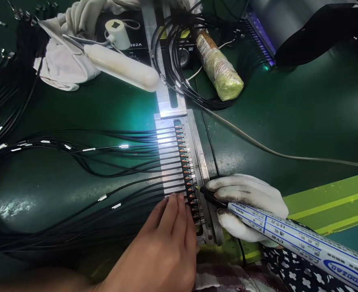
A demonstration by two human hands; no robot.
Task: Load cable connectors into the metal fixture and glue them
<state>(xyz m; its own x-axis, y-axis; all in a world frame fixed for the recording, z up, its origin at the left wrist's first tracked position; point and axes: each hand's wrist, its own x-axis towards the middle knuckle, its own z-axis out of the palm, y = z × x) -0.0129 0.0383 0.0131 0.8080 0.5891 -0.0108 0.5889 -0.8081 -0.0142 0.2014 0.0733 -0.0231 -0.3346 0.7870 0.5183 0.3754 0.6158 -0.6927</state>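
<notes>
"Where do the connectors (185, 161) lie from the right grip (254, 194)?"

"Just left of it, in a row whose long axis runs away along the metal fixture (198, 148); that gloved grip is closed around the bottle (276, 233), its tip right beside the row; contact is unclear."

"And the left grip (169, 245)?"

"Nearer; its fingers are together, tips by the black cables (142, 132), left of the row; whether it pinches anything, I cannot tell."
</notes>
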